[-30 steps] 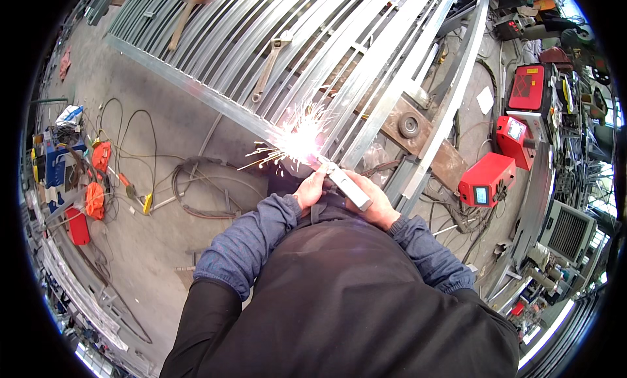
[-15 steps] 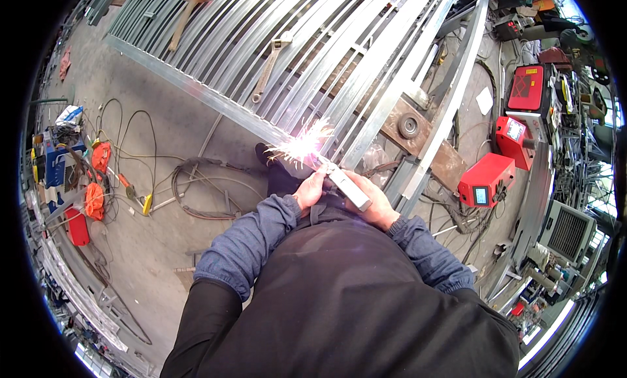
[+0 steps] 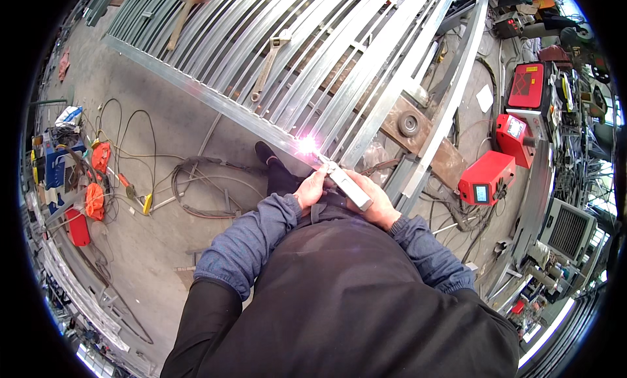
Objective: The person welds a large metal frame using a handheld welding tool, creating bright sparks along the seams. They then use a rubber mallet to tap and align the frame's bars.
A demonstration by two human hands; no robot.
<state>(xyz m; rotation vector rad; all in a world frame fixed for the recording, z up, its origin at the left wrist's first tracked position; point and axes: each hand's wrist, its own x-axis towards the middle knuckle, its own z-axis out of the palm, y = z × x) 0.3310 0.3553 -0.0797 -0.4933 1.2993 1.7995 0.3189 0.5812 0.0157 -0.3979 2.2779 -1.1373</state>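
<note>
Both my hands hold a silver welding torch [image 3: 351,190] at my waist, its nozzle slanting up and to the left. My right hand [image 3: 379,208] wraps around the torch body from the right. My left hand [image 3: 309,191] grips near its front end, with the fingers partly hidden. A bright pinkish-white glow [image 3: 307,144] burns at the nozzle's tip, on the near rail [image 3: 228,113] of a metal frame of parallel bars [image 3: 313,78]. The glare hides the joint there. An adjustable wrench [image 3: 268,68] and an orange-headed hammer [image 3: 183,22] rest on the bars.
Red machines [image 3: 486,180] stand on the floor to the right, near a rusty plate [image 3: 424,140] under the frame. Coiled cables [image 3: 186,195] lie on the left floor, beside orange cloths [image 3: 95,202] and a red box [image 3: 77,228]. My shoe [image 3: 264,152] is close to the rail.
The wide spray of sparks has shrunk to a small, compact glow, and my shoe shows more clearly. Both hands and the torch stay nearly in place.
</note>
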